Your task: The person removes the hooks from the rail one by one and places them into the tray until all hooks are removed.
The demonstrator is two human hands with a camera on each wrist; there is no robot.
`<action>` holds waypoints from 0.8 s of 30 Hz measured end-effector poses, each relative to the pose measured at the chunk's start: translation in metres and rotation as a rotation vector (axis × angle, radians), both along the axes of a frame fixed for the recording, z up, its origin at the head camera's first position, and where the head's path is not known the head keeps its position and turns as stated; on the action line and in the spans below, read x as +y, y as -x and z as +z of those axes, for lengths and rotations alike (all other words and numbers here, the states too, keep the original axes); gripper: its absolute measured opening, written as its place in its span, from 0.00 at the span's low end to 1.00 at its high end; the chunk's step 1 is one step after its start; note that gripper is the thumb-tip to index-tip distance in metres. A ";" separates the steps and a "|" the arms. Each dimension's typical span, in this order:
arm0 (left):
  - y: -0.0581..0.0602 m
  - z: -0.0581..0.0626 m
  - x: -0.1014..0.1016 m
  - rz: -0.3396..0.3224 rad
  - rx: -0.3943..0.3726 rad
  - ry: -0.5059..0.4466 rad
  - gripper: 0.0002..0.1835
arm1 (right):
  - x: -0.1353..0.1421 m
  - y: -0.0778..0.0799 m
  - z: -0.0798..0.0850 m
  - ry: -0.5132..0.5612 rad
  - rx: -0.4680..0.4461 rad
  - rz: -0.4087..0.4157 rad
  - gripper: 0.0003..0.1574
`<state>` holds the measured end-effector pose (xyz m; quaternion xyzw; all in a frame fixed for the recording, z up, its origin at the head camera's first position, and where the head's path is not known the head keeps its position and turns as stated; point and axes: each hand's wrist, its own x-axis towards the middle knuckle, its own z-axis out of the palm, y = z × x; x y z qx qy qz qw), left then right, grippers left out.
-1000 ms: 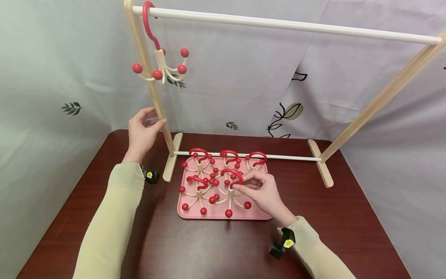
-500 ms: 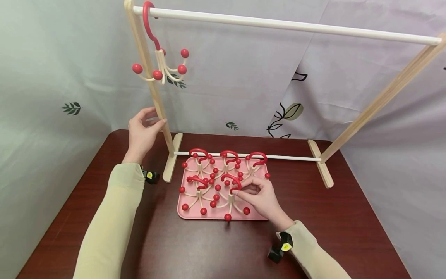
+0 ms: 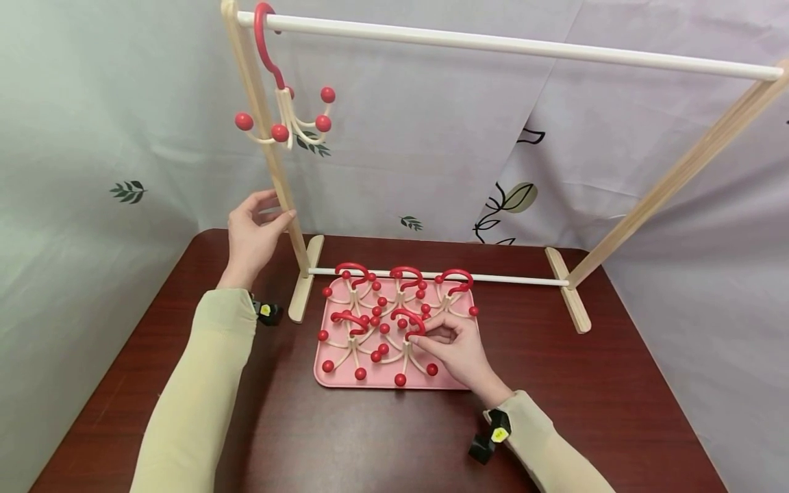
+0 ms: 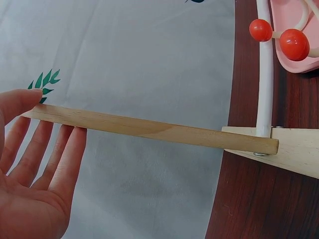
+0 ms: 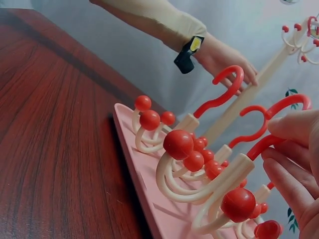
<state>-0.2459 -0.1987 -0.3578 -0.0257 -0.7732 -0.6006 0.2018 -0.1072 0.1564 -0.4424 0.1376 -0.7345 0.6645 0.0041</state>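
My right hand (image 3: 455, 346) pinches the red hook of a multi-armed hanger (image 3: 405, 352) between thumb and fingers. Its cream arms end in red balls, over the front right of the pink tray (image 3: 333, 381). Whether the balls touch the tray, I cannot tell. In the right wrist view the held hanger (image 5: 232, 177) leans close to the camera. Several similar hangers (image 3: 352, 342) stand on the tray. At the left, my left hand (image 3: 251, 236) holds the rack's wooden post (image 3: 280, 181), thumb on one side and fingers on the other, also plain in the left wrist view.
One more hanger (image 3: 283, 113) hangs at the left end of the rack's white top rod (image 3: 493, 44). A lower white rod (image 3: 518, 279) runs behind the tray. The wooden feet (image 3: 568, 291) stand on the dark red table (image 3: 345, 438), with a patterned cloth (image 3: 401, 157) behind.
The hanger in my right hand has shifted slightly toward the front of the tray, then a little to the left. My left hand stays on the post.
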 end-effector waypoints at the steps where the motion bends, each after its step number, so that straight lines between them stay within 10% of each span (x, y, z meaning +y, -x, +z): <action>1: 0.000 0.000 0.000 0.000 -0.001 0.001 0.24 | 0.000 0.000 0.000 0.005 0.000 0.000 0.16; 24: 0.002 -0.001 -0.001 -0.002 -0.018 0.010 0.25 | -0.003 0.000 -0.007 0.041 -0.036 -0.026 0.17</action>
